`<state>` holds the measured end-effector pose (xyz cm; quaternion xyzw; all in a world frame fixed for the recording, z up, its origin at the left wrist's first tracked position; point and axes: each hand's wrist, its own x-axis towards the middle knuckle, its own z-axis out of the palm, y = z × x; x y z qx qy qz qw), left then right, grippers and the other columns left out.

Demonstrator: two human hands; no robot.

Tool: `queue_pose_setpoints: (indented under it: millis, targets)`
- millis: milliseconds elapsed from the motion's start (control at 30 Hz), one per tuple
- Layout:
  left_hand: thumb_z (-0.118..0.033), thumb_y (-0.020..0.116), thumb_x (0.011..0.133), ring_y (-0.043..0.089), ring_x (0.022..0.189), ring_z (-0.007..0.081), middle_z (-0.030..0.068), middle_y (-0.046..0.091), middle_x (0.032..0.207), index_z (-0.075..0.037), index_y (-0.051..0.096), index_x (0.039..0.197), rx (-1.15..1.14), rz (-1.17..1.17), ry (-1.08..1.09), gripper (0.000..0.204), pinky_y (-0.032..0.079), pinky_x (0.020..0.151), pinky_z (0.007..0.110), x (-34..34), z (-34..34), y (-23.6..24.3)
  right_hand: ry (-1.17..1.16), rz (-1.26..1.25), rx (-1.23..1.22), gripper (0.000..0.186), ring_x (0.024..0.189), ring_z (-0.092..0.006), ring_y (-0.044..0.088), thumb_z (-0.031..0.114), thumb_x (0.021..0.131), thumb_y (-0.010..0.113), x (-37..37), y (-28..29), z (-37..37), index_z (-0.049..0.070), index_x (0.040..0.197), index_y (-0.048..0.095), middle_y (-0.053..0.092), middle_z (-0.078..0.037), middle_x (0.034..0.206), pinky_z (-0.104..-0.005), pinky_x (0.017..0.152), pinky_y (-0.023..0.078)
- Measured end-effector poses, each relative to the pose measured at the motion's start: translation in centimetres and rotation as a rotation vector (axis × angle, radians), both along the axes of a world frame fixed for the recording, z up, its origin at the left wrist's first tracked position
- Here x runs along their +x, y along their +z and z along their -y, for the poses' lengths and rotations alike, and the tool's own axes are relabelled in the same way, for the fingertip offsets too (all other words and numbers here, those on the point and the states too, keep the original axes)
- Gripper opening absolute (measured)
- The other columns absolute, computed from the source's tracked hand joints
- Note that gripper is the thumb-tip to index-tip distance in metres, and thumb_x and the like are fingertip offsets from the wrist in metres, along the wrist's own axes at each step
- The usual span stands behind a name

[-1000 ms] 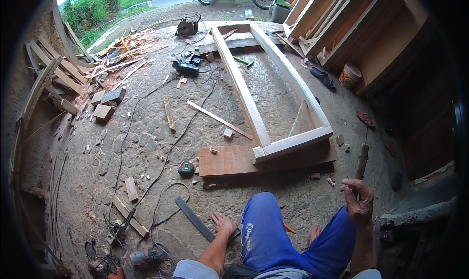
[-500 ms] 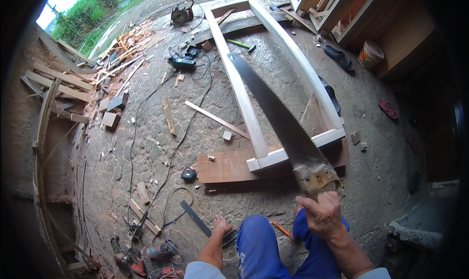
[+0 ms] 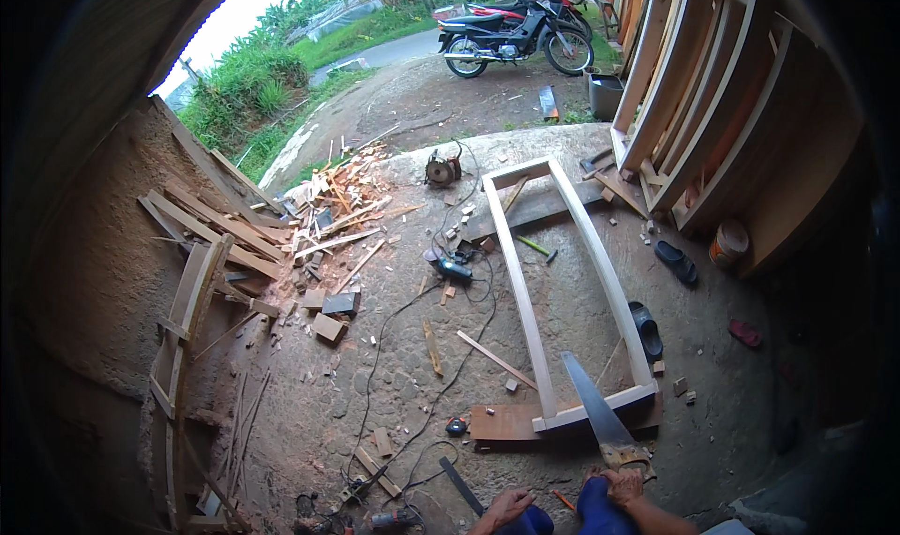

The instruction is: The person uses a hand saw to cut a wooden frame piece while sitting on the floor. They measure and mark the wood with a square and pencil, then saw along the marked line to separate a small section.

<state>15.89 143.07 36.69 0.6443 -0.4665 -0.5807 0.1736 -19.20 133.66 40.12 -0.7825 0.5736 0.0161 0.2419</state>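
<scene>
My right hand [image 3: 622, 488] is closed around the handle of a handsaw [image 3: 589, 396]. The blade points away from me and passes over the near end rail of a pale wooden frame [image 3: 525, 315], its tip above the frame's opening. That near end rests on a brown board [image 3: 497, 421] on the floor. My left hand [image 3: 509, 505] lies at my left knee, fingers loosely stretched and holding nothing I can see. Beside it on the floor is a dark flat strip [image 3: 460, 484]. An orange pencil-like stick [image 3: 563, 499] lies between my knees.
A black tape measure [image 3: 457, 426], a green-handled hammer [image 3: 537, 248], an angle grinder [image 3: 454, 269] and a circular saw [image 3: 442, 168] lie around the frame. Cords cross the floor at left. Wood scraps [image 3: 347, 211] are piled farther left. Large frames [image 3: 694, 94] lean at right; motorbikes [image 3: 511, 43] stand outside.
The view has tilted up, bringing the motorbikes in. My left hand has moved from beside the dark strip to my knee. The saw stays in my right hand, its blade lower over the frame.
</scene>
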Motion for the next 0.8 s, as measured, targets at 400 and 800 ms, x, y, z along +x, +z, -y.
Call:
queue_pose_setpoints:
  millis: [400, 800]
  targets:
    - [-0.037, 0.063, 0.098, 0.070, 0.102, 0.0336, 0.0195, 0.073, 0.109, -0.002, 0.069, 0.116, 0.744, 0.093, 1.341, 0.040, 0.054, 0.089, 0.048, 20.1, -15.4, 10.1, -0.416, -0.344, 0.503, 0.040, 0.124, -0.0334, 0.062, 0.020, 0.084, 0.065, 1.1, 16.5, 4.4, 0.027, 0.123, 0.072, 0.070, -0.013, 0.126, -0.0461, 0.107, 0.043]
    - [-0.035, 0.064, 0.096, 0.065, 0.077, 0.0157, 0.0095, 0.073, 0.089, 0.002, 0.075, 0.106, 0.323, -0.075, 1.031, 0.040, 0.051, 0.067, 0.029, 33.4, 3.9, 12.0, -0.159, -0.080, 0.201, 0.026, 0.102, -0.0361, 0.070, 0.027, 0.096, 0.059, 25.7, 16.9, 24.6, 0.023, 0.118, 0.073, 0.075, -0.015, 0.103, -0.0498, 0.090, 0.050]
